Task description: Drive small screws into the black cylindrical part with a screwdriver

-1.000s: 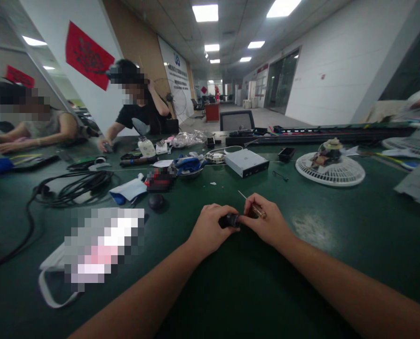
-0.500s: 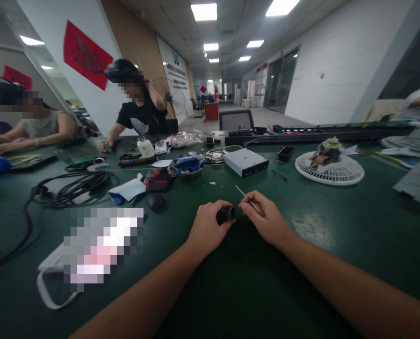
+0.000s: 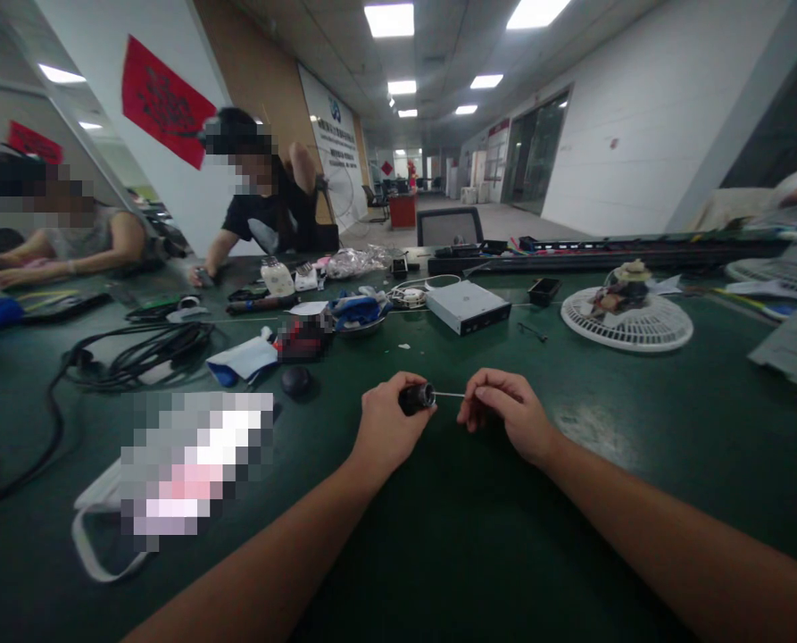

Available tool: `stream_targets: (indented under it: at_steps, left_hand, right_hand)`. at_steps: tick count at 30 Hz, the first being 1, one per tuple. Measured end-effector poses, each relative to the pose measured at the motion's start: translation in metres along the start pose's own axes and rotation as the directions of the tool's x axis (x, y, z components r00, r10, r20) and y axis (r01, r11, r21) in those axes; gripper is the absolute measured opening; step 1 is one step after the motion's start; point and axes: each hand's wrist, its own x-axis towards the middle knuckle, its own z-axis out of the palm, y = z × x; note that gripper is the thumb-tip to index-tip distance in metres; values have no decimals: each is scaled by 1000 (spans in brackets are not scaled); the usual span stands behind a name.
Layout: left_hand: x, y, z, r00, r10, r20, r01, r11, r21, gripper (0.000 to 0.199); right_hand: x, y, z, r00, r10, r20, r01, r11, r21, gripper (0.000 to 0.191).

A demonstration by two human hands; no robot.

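My left hand (image 3: 388, 420) is closed around a short black cylindrical part (image 3: 417, 398), its open end facing right. A thin metal rod, the shaft of a screwdriver (image 3: 449, 395), runs level from that end to the fingers of my right hand (image 3: 509, 415). My right hand is closed on the screwdriver, whose handle is mostly hidden by the fingers. Whether the tip is inside the cylinder or just touching its rim is too small to tell. Both hands are above the green table (image 3: 425, 554).
Beyond my hands are a silver disc drive (image 3: 469, 306), a white fan grille (image 3: 626, 326) and a black round object (image 3: 296, 382). Black cables (image 3: 136, 344) and a blurred-out item with a white strap (image 3: 103, 558) are at left. Two people sit at the far left.
The screwdriver has swung from pointing up and left to level, its shaft now at the cylinder's open end. My left hand and the cylinder have shifted slightly left.
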Motion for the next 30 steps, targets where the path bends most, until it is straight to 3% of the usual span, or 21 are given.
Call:
stream_targets:
  at_steps: [4, 9, 14, 20, 26, 30]
  left_hand:
    - [0, 0, 0, 1000, -14, -11, 14, 1000, -2, 30]
    - [0, 0, 1, 1000, -10, 0, 10, 1000, -1, 30]
    - [0, 1, 1, 1000, -5, 5, 5, 1000, 22, 29]
    - [0, 1, 0, 1000, 10, 6, -10, 999, 39, 26]
    - [0, 1, 0, 1000, 1, -11, -1, 999, 50, 28]
    - [0, 0, 1, 1000, 3, 1, -3, 999, 36, 27]
  right_hand:
    - [1, 0, 2, 999, 32, -44, -35, 996, -83, 15]
    - [0, -1, 1, 999, 16, 32, -13, 997, -70, 16]
    - [2, 0, 2, 997, 36, -73, -42, 996, -82, 15]
    - [1, -1, 0, 998, 52, 41, -51, 998, -28, 16]
    - [3, 2, 2, 993, 73, -95, -78, 995, -55, 14]
    - [2, 2, 0, 997, 76, -6, -77, 997, -27, 15]
